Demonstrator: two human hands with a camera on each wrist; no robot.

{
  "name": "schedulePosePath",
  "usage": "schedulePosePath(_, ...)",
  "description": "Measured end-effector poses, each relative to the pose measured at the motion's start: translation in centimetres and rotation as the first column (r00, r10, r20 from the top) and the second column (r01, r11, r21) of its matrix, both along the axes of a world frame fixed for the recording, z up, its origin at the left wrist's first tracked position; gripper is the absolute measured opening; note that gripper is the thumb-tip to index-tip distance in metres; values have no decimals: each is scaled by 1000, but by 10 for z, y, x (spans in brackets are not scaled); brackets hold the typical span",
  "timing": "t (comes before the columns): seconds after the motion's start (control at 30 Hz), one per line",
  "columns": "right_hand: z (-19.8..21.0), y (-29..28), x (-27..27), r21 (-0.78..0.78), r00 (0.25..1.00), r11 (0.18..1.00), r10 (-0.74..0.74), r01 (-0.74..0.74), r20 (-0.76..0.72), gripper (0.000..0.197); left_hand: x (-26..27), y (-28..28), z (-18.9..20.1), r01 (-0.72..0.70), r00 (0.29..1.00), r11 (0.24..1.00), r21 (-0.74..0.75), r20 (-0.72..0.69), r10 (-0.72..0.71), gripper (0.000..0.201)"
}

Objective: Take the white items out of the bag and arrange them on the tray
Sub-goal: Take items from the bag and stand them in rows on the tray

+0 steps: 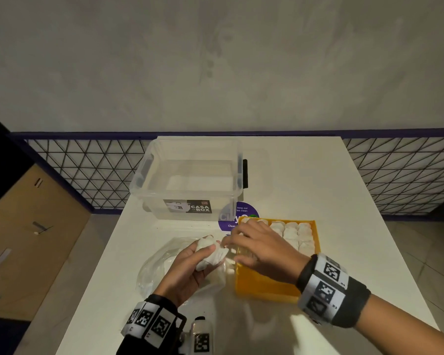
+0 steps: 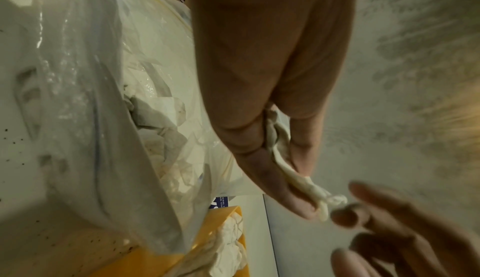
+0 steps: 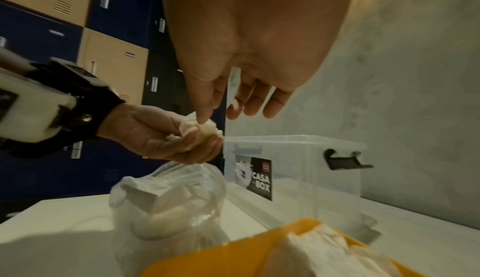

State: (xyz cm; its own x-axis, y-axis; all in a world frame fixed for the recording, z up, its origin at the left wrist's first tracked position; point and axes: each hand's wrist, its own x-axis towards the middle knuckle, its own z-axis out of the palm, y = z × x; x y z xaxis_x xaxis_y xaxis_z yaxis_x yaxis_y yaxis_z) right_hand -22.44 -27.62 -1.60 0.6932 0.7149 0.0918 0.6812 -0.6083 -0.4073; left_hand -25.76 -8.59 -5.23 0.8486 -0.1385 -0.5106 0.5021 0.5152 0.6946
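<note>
My left hand [image 1: 201, 254] grips a crumpled white item [image 1: 213, 256] just above the clear plastic bag [image 1: 154, 267], which holds more white items. In the left wrist view the white item [image 2: 293, 178] sticks out between thumb and fingers. My right hand [image 1: 231, 243] hovers over the left part of the yellow tray [image 1: 267, 290]. Its fingers are loosely extended, and in the right wrist view its thumb tip [image 3: 202, 117] touches the top of the white item [image 3: 205, 131]. Several white items [image 1: 296, 235] lie in rows at the tray's far end.
A clear lidded storage box [image 1: 190, 175] with a black latch stands behind the bag. A purple round sticker [image 1: 244, 213] lies between box and tray. The white table [image 1: 344, 226] ends to the left of the bag; lockers [image 3: 103, 35] stand beyond that side.
</note>
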Motion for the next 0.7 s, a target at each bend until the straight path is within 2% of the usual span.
schedulePosePath(0.1, -1, 17, 2, -5, 998, 998, 65, -65, 6, 34, -2, 3, 0, 20, 1000, 999, 32, 9, -20, 32)
schedulePosePath(0.3, -3, 31, 6, 92, 996, 994, 59, -52, -66, 20, -7, 9, 1, -8, 1000, 1000, 1, 7, 8, 32)
schedulePosePath(0.53, 5, 29, 12, 256, 938, 959, -29, 125, -347, 15, -10, 13, 0, -65, 998, 998, 2, -6, 65, 22)
schedulePosePath(0.7, 18, 27, 16, 354, 911, 909, -60, 218, -408, 7, -11, 13, 1, -107, 994, 994, -10, -29, 107, 18)
